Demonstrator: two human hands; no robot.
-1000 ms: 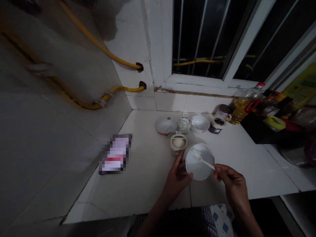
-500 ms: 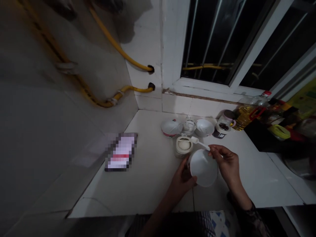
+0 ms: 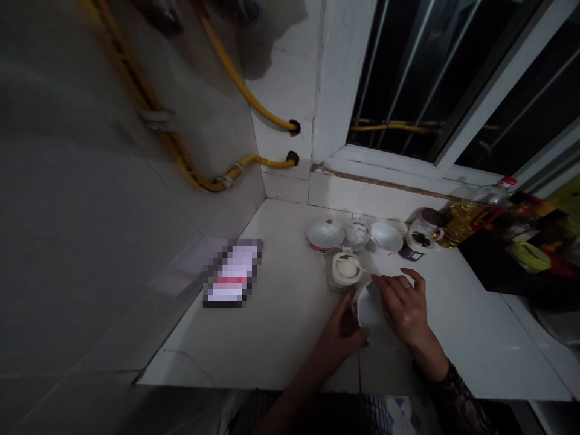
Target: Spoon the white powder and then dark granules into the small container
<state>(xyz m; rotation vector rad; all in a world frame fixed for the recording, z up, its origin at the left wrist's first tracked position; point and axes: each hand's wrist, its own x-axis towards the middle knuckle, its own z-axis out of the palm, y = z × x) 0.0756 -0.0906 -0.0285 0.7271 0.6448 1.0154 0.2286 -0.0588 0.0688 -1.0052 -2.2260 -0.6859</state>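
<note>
My left hand (image 3: 343, 332) is closed on the side of a white bowl (image 3: 370, 311), which is tilted above the counter. The fingers of my right hand (image 3: 405, 308) pinch the handle of a small white spoon (image 3: 364, 269). The spoon's head reaches into the open mouth of a jar (image 3: 345, 275) that holds white powder or grains. My right hand hides part of the bowl. Just behind the jar stand a patterned bowl (image 3: 325, 234), a clear glass container (image 3: 356, 232) and another white bowl (image 3: 385, 237).
A phone with a blurred screen (image 3: 233, 275) lies by the left wall. Right of the bowls are a dark-filled jar (image 3: 415, 243), an oil bottle (image 3: 464, 220) and a black box (image 3: 480, 257) of condiments. Yellow pipes (image 3: 212, 184) run along the wall.
My right hand has moved the spoon from above the jar's rim down into its mouth. The bowl has tilted, and my right hand covers more of it. The camera view has shifted slightly.
</note>
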